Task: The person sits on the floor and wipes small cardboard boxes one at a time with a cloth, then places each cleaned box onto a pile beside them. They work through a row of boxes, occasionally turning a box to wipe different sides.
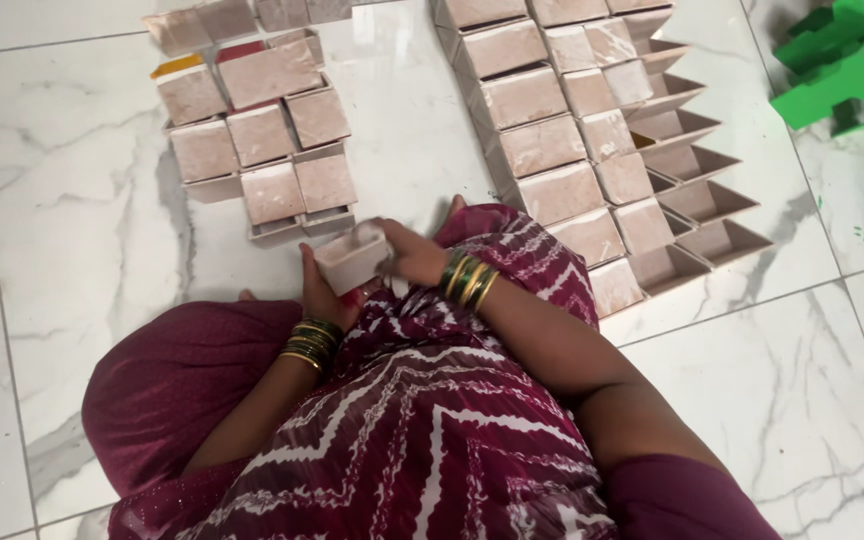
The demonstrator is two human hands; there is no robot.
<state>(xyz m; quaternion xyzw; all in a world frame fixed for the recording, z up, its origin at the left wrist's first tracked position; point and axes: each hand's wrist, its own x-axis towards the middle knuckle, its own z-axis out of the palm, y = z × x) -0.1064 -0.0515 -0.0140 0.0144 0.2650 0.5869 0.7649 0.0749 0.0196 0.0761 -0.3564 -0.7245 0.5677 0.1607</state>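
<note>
Above the lap, both hands, left hand and right hand, grip one small cardboard box; fingertips partly hidden. Two box clusters cover the marble floor, top rows cut off.

Floor: white marble-look tiles, grey veining, thin grey grout lines. Small boxes, left group: pale pinkish-brown faces; one far box shows a red edge, another an orange-yellow flap. Right rows of boxes: same pale pinkish-brown, open ones darker tan inside. Held box: pale pink-beige. Garment: maroon with white zigzag stripes; plain maroon at near left. Bangles on both wrists: green and gold. Far right object: bright green.
</note>
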